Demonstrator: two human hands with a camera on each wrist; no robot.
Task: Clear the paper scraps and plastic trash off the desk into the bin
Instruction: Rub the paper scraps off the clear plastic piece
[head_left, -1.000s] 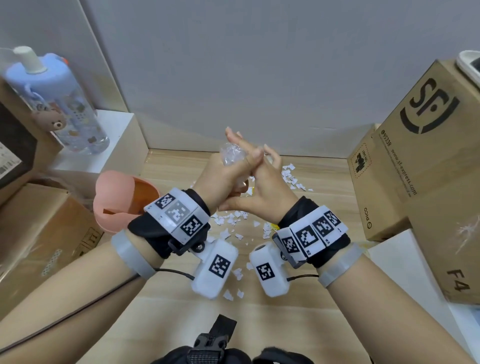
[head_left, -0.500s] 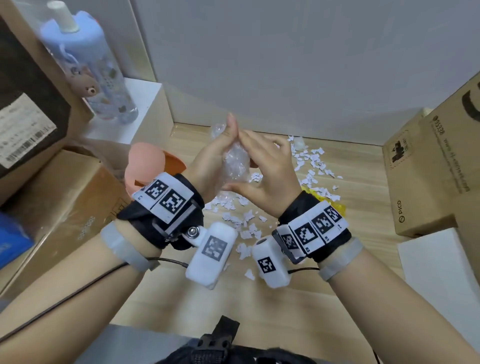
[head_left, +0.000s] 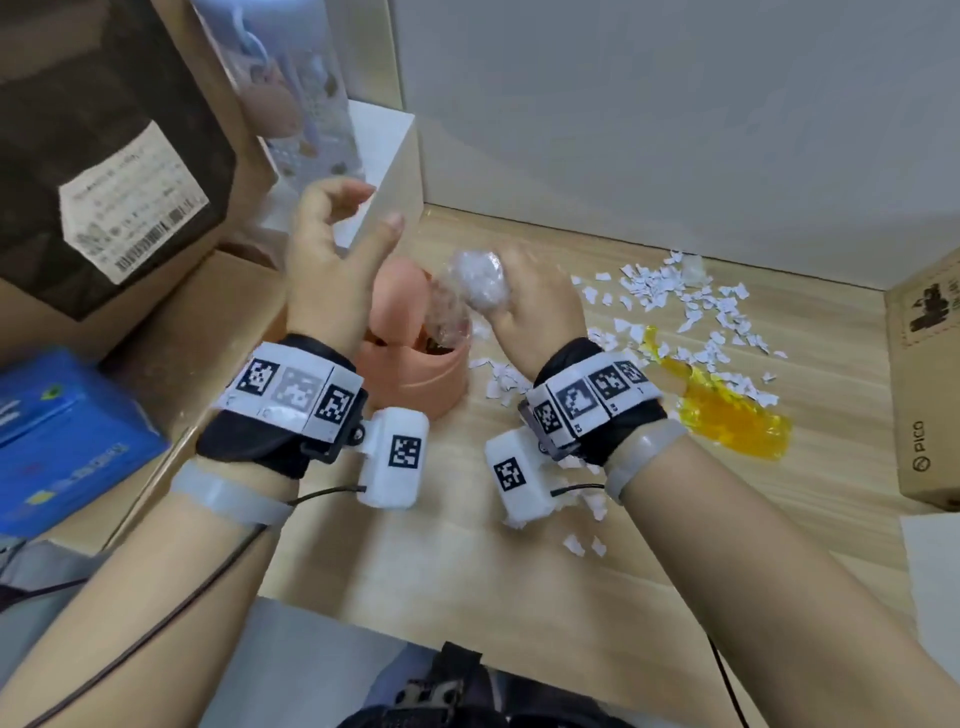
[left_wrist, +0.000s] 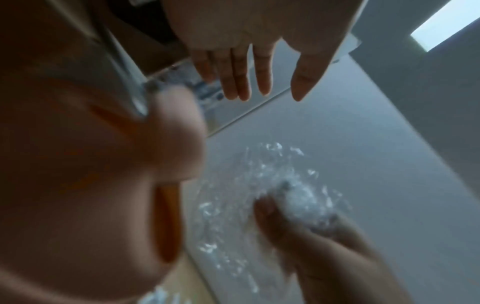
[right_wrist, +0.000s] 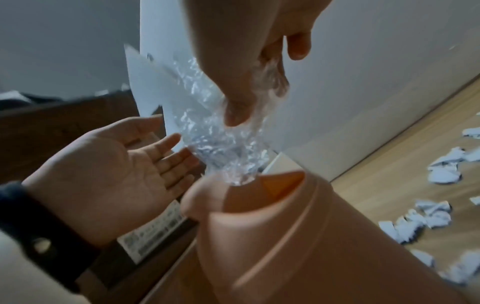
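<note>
- Left hand (head_left: 332, 270) hovers beside the bin (head_left: 415, 364), fingers relaxed, holding nothing.
- Right hand (head_left: 530, 306) grasps the clear plastic wad (head_left: 478, 280), its tail dipping into the bin; not yet dropped.
- Paper scraps (head_left: 691, 306) and a yellow wrapper (head_left: 727, 410) remain on the desk (head_left: 467, 597).

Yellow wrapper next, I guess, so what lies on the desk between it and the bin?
Head view: white paper scraps litter the desk between the bin and the yellow wrapper, and the right hand's wrist crosses above that stretch.
</note>
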